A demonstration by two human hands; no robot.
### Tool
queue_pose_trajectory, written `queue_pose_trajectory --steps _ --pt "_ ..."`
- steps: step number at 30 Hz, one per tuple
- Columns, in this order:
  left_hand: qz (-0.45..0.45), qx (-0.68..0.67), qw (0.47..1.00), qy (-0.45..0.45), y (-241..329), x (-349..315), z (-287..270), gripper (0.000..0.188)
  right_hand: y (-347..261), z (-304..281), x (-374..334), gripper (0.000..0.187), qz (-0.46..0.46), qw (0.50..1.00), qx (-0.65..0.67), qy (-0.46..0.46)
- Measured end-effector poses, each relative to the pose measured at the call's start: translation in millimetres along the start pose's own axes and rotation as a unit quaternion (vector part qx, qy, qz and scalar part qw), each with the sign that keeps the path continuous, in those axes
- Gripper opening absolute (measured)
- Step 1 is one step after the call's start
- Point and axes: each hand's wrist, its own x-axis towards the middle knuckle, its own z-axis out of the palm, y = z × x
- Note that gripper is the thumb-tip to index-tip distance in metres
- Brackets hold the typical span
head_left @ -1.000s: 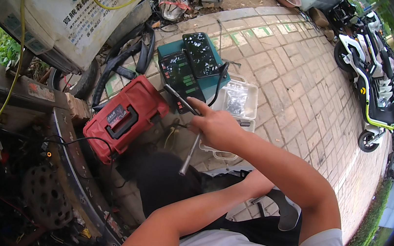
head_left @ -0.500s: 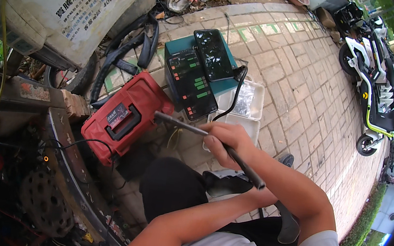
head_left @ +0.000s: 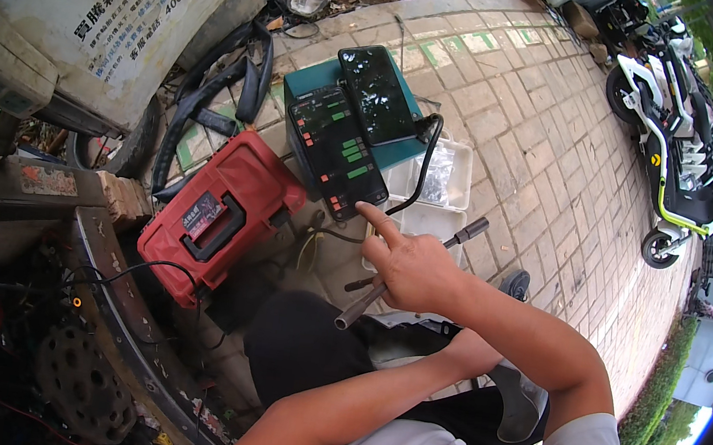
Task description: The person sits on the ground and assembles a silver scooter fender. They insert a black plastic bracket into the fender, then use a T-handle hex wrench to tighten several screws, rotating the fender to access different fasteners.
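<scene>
My right hand (head_left: 413,269) grips a dark metal socket wrench (head_left: 360,308), a long bar slanting through the fist with a socket end at the upper right. Its index finger is stretched out to the lower end of a black display panel (head_left: 347,152) with red and green lit fields; I cannot tell whether it touches. The panel lies on a green box (head_left: 311,81), beside a black phone-like slab (head_left: 380,92). My left hand (head_left: 476,353) rests low near my knee, partly behind the right forearm, its fingers hidden.
A red toolbox (head_left: 268,181) with a black handle stands left of the green box. A white open case (head_left: 445,223) holds a clear bag. Black rubber tubing (head_left: 253,85) lies farther left. Parked scooters (head_left: 661,171) line the right. Machine parts (head_left: 87,385) fill the lower left.
The wrench has swung round in my right hand from pointing toward the toolbox. My index finger has stretched out to the display panel. My left hand stays low.
</scene>
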Motion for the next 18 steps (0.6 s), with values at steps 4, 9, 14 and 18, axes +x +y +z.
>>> queue_pose_trajectory --steps 4,9,14,18 --pt "0.006 -0.027 1.0 -0.003 2.4 1.7 -2.7 0.031 1.0 1.8 2.1 0.038 0.013 1.0 -0.018 -0.006" --pt "0.004 -0.056 0.998 0.0 0.2 4.6 -2.8 0.028 2.3 5.2 4.0 0.043 0.012 1.0 -0.024 -0.004" --pt "-0.008 -0.059 0.998 -0.008 1.2 5.9 -3.9 0.028 4.1 5.7 4.1 0.042 0.012 1.0 -0.018 -0.004" --pt "0.001 -0.034 0.999 0.011 5.3 5.9 -5.0 0.027 5.0 4.9 4.3 0.041 0.01 1.0 -0.021 -0.005"
